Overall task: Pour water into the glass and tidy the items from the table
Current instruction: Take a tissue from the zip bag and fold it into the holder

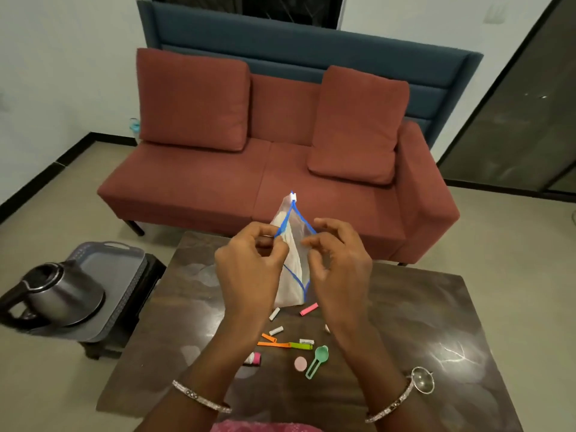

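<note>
**Now we open the pouch**

Here our left hand pinches one blue-edged lip of the zip pouch, while our right hand grips the opposite lip, spreading the mouth above the middle of the surface. The pouch looks thin, limp and slippery, so we judge the stiffer zip rim the best hold. Small clips and a green scoop lie scattered toward the near edge; the glass stands near the right edge.

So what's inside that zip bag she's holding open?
The zip bag is translucent; something pale and whitish shows through it, but what it is cannot be told. Both hands cover part of it.
</note>
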`<control>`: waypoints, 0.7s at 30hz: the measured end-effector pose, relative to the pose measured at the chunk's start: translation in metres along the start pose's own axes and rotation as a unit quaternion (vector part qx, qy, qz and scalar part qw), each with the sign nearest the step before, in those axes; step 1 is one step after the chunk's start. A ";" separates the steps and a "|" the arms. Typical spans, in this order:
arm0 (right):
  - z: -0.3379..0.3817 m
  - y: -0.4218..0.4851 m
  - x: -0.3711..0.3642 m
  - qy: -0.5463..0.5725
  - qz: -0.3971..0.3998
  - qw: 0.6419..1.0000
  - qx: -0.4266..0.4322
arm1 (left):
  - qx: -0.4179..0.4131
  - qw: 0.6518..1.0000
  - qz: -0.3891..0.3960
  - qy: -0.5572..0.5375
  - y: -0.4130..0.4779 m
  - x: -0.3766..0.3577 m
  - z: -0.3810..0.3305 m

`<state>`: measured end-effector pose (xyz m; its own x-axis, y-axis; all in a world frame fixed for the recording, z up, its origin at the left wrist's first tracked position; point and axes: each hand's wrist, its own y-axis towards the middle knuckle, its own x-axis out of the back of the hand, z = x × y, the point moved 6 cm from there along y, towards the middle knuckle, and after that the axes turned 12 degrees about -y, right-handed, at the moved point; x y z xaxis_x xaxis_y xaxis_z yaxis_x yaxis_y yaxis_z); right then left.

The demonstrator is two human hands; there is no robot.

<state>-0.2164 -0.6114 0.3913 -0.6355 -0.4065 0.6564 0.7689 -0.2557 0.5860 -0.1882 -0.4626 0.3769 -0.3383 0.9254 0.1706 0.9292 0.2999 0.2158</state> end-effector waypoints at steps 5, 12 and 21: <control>-0.009 0.003 -0.011 -0.048 0.099 0.994 0.000 | -0.073 0.993 -0.040 0.086 -0.004 0.017 -0.014; -0.013 0.001 -0.025 -0.038 0.163 0.985 -0.047 | -0.139 0.984 0.039 0.108 -0.014 0.007 -0.022; -0.017 0.018 -0.014 0.095 0.096 0.987 -0.082 | -0.143 0.986 0.008 -0.089 0.015 0.025 0.011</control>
<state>-0.1925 -0.6255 0.3852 -0.4640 -0.6139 0.6386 0.8850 -0.2897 0.3646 -0.1816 -0.4325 0.3739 -0.2695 0.9629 0.0107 0.8454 0.2313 0.4814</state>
